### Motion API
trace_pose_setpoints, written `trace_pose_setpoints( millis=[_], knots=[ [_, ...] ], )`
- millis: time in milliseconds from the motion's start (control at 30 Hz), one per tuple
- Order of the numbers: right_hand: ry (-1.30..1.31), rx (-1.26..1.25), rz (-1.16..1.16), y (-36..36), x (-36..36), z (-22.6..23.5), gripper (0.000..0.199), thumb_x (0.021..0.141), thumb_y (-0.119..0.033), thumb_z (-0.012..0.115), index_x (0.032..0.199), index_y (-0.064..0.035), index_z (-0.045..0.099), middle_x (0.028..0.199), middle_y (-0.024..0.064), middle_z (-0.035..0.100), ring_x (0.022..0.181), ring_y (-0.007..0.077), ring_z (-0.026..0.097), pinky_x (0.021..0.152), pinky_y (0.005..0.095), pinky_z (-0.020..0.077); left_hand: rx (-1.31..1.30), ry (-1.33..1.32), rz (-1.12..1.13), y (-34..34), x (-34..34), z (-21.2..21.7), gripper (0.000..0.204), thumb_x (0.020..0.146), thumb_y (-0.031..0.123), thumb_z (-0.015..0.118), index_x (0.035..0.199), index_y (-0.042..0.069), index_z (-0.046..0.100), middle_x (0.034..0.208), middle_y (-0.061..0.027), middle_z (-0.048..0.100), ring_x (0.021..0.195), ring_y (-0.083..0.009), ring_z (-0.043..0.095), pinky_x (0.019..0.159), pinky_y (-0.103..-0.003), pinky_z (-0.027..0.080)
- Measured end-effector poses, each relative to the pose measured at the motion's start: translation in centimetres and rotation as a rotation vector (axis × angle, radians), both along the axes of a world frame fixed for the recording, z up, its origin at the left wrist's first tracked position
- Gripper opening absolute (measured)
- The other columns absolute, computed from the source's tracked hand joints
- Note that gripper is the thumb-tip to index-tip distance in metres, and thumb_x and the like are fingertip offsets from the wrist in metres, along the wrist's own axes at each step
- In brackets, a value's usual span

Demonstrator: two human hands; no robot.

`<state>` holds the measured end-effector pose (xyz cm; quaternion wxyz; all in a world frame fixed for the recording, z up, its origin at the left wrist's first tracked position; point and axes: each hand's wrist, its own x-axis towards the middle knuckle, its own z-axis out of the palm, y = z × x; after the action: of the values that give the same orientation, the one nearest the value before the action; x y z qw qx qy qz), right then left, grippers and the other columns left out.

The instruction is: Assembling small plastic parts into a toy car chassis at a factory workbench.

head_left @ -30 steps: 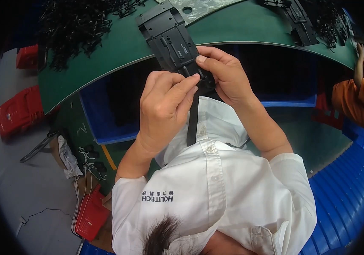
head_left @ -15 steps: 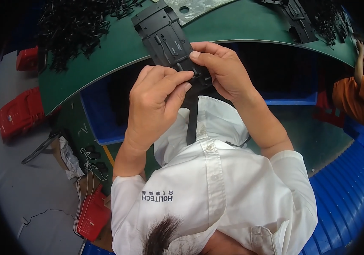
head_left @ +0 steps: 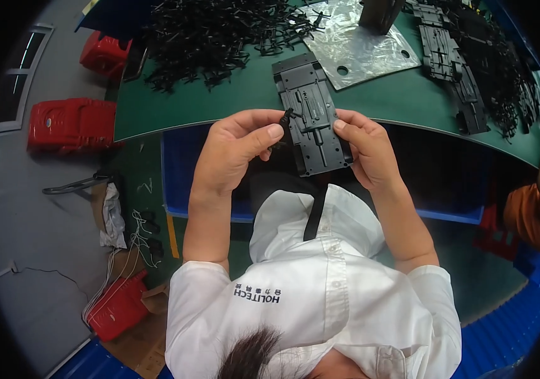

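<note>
A long black plastic chassis plate (head_left: 313,120), with ridges and screw holes, is held tilted at the near edge of the green table. My right hand (head_left: 371,144) grips its right edge, thumb on top and fingers beneath. At its left edge my left hand (head_left: 239,146) pinches a small black jointed plastic part (head_left: 289,116) between thumb and forefinger. Whether that part touches the plate I cannot tell. The other left fingers are curled, partly hidden behind the thumb.
On the green table (head_left: 232,100) lie a heap of small black parts (head_left: 210,38), a silvery plate with holes (head_left: 361,54) and more black chassis plates (head_left: 440,50) at right. A blue bin (head_left: 178,180) sits below. A person in orange (head_left: 532,205) is at far right.
My left hand has left the plate's near end and now holds a small black part at its left edge. The plate looks turned more face-up. The whole view has shifted.
</note>
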<state>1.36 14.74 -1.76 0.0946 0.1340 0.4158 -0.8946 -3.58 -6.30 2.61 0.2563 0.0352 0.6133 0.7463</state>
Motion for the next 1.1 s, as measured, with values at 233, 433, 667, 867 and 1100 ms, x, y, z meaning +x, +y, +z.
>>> trace_pose_setpoints(
  millis=[233,433,667,867,1100],
  knots=[
    [0.014,-0.012,0.006,0.1,-0.1,0.4,0.028,0.088,-0.006,0.056,0.112,0.0080,0.054,0.094,0.0102,0.065,0.080,0.0113,0.064,0.074,0.0242,0.0525,0.028,-0.005,0.001,0.1,-0.1,-0.6,0.022,0.082,0.005,0.065,0.103,-0.001,0.064,0.084,-0.0050,0.064,0.066,-0.0076,0.055,0.055,-0.020,0.042],
    [0.010,-0.014,0.001,0.0,-0.2,0.5,0.028,0.088,-0.007,0.056,0.111,0.0076,0.055,0.093,0.0099,0.065,0.078,0.0110,0.064,0.073,0.0241,0.0527,-0.005,0.031,-0.038,0.3,-0.1,-0.6,0.023,0.080,0.008,0.070,0.102,0.000,0.066,0.083,-0.0033,0.066,0.068,-0.0057,0.056,0.056,-0.018,0.042],
    [0.007,-0.021,0.010,0.0,-0.3,0.4,0.028,0.087,-0.007,0.056,0.112,0.0079,0.055,0.094,0.0106,0.065,0.080,0.0113,0.063,0.073,0.0240,0.0523,-0.019,0.018,-0.068,0.3,-0.2,-1.2,0.024,0.080,0.009,0.070,0.102,0.000,0.067,0.082,-0.0026,0.066,0.067,-0.0055,0.055,0.057,-0.018,0.042],
    [0.004,-0.013,-0.002,0.1,-0.2,0.4,0.030,0.087,-0.006,0.056,0.112,0.0090,0.054,0.096,0.0110,0.064,0.081,0.0108,0.063,0.074,0.0237,0.0515,-0.043,0.024,-0.074,0.5,-0.2,-1.2,0.024,0.080,0.010,0.070,0.101,0.000,0.067,0.081,-0.0020,0.066,0.067,-0.0054,0.055,0.057,-0.018,0.042],
    [0.006,-0.001,0.014,0.2,-0.2,0.1,0.030,0.087,-0.007,0.057,0.112,0.0088,0.054,0.095,0.0105,0.064,0.080,0.0106,0.062,0.074,0.0236,0.0513,-0.070,0.014,-0.108,0.7,-0.1,-1.2,0.026,0.079,0.007,0.070,0.103,-0.001,0.065,0.085,-0.0055,0.066,0.068,-0.0078,0.055,0.059,-0.020,0.043]
  ],
)
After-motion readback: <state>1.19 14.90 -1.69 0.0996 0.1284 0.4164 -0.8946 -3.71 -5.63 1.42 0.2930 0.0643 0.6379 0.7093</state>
